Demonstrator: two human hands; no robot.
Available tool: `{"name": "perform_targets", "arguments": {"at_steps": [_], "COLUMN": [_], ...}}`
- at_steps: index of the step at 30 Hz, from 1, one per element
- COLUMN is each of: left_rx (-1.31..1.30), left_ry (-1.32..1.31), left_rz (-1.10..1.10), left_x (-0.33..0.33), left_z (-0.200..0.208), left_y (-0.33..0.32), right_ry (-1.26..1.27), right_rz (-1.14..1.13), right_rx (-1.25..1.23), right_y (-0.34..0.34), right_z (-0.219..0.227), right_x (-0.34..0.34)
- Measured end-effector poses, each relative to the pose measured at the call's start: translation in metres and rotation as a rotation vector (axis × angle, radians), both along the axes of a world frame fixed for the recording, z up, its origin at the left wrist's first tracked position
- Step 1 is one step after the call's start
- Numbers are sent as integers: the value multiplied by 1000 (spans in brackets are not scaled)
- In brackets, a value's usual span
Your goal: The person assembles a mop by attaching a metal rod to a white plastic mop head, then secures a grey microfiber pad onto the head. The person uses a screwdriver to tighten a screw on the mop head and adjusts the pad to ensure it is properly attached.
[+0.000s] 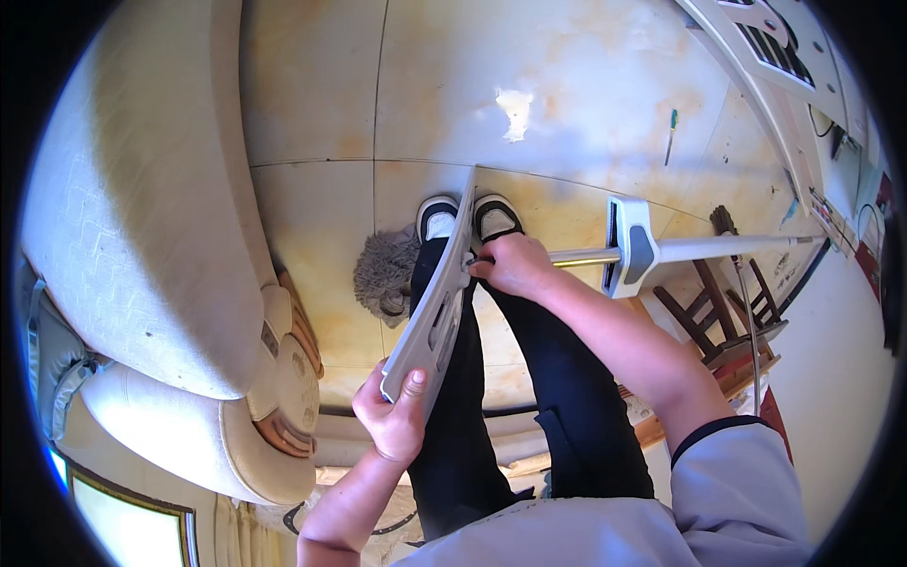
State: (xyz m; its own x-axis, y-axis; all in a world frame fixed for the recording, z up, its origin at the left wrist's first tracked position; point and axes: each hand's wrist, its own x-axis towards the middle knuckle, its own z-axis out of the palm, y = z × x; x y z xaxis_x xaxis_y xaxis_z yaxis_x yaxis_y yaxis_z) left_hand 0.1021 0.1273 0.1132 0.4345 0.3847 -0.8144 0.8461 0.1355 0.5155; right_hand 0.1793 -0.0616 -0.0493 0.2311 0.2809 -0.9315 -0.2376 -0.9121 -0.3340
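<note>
Over yellowed floor tiles (586, 85) we grip the flat grey plastic mop head (433, 302) upright between our legs, left hand (392, 416) clamping its lower end, right hand (515, 265) clenched at its handle joint.

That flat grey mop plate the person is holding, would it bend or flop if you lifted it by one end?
Probably stiff: the mop plate stays straight though the left hand grips only its near end. Its cut-out openings suggest light plastic. The long handle joined near the right hand may make it swing awkwardly.

A grey flat mop plate (436, 302) stands tilted on edge, its handle (718, 248) lying sideways to the right.
</note>
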Motion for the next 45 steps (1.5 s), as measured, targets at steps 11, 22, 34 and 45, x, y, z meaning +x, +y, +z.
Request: {"name": "perform_targets", "arguments": {"at_steps": [11, 22, 34, 45], "left_rx": [-72, -123, -167, -113], "left_ry": [-22, -62, -22, -20], "left_rz": [-75, -10, -90, -90], "left_x": [-9, -10, -4, 5], "left_z": [-3, -20, -37, -31], "left_y": [-5, 15, 21, 36], "right_ry": [56, 14, -65, -109], "right_rz": [18, 18, 21, 16], "right_rx": [-133, -165, -165, -8], "right_y": [-5, -12, -28, -18], "right_z": [12, 15, 14, 11], "right_x": [8, 1, -13, -14]}}
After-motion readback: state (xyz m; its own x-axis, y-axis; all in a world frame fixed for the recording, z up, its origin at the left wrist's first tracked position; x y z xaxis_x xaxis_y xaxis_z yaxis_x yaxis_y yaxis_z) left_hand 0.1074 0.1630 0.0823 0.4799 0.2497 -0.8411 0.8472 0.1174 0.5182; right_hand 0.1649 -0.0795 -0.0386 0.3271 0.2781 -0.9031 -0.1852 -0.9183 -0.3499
